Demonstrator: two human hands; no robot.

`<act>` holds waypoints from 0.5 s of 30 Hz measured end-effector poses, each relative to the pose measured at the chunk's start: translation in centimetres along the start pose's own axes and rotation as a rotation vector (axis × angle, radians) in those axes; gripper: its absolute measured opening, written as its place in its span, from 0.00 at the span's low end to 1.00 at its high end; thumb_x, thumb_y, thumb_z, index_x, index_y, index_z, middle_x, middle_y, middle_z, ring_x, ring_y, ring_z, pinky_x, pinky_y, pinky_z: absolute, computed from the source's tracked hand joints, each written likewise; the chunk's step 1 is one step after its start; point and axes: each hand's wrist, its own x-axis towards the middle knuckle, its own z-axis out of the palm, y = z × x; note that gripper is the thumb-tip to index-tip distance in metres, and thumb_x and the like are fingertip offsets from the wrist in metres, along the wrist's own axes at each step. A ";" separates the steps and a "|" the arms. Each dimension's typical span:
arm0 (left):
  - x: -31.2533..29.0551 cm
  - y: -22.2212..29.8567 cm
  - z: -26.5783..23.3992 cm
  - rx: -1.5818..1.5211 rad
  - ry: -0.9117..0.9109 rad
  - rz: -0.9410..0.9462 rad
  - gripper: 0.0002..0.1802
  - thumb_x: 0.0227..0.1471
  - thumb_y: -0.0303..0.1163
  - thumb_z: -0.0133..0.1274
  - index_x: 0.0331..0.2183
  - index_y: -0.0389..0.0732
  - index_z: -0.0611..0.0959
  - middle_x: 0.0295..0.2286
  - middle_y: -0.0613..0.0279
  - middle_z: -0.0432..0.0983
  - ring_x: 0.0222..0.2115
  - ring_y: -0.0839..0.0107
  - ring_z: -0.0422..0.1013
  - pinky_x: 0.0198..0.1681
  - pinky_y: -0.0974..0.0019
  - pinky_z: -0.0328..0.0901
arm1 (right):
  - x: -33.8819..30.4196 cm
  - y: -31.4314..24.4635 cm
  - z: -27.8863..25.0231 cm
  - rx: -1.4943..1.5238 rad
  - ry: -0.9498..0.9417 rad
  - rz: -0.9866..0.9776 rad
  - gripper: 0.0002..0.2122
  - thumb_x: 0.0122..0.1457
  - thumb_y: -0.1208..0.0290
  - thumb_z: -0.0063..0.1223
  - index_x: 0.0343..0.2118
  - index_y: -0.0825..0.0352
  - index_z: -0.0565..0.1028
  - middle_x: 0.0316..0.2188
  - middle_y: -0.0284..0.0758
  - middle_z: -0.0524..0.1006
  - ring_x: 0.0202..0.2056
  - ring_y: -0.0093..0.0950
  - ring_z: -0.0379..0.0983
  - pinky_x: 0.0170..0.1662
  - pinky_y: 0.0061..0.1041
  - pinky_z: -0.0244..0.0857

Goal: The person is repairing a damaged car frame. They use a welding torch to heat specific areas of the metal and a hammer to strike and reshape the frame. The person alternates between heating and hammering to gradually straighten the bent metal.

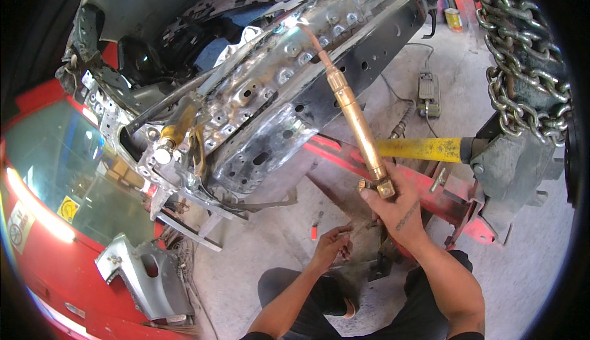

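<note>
My right hand [398,208] is wrapped round the valve end of a long brass gas torch [357,125]. Its thin copper nozzle reaches up and left to the bare, heat-marked sill [264,72] of a stripped car body. A bright glow sits on the metal at the nozzle's tip. Low in the middle, my left hand [334,246] hangs loosely curled, its fingers slightly apart and holding nothing visible. Just left of it on the floor shows a small red object [314,232], possibly a lighter. A black perforated beam [326,94] runs alongside the sill.
Heavy chains [522,57] hang at the right beside a yellow bar [424,149] and a red steel frame [430,195]. A foot pedal [428,94] with hoses lies on the floor. A yellow-brown cylinder [178,128] rests on the bodywork; a silver panel [157,278] leans lower left.
</note>
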 end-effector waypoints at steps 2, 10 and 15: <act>0.0 -0.2 -0.1 -0.002 -0.001 -0.010 0.24 0.64 0.37 0.54 0.55 0.30 0.73 0.24 0.60 0.77 0.21 0.74 0.74 0.26 0.70 0.70 | 0.7 -0.3 -0.1 0.008 -0.006 0.017 0.24 0.54 0.74 0.64 0.55 0.72 0.73 0.27 0.27 0.75 0.29 0.17 0.69 0.34 0.20 0.66; 0.0 -0.2 0.0 -0.003 0.000 -0.039 0.25 0.63 0.36 0.54 0.56 0.31 0.73 0.24 0.60 0.78 0.21 0.73 0.74 0.26 0.71 0.69 | 0.4 -0.3 0.6 -0.046 -0.066 -0.040 0.24 0.54 0.73 0.64 0.55 0.70 0.74 0.28 0.27 0.77 0.29 0.16 0.68 0.34 0.20 0.65; 0.2 -0.4 0.0 -0.004 -0.003 -0.032 0.26 0.63 0.37 0.55 0.57 0.32 0.72 0.25 0.60 0.78 0.21 0.73 0.74 0.26 0.71 0.69 | 0.3 -0.6 0.6 -0.031 -0.078 0.001 0.23 0.55 0.74 0.63 0.54 0.70 0.74 0.29 0.27 0.76 0.28 0.14 0.69 0.31 0.19 0.65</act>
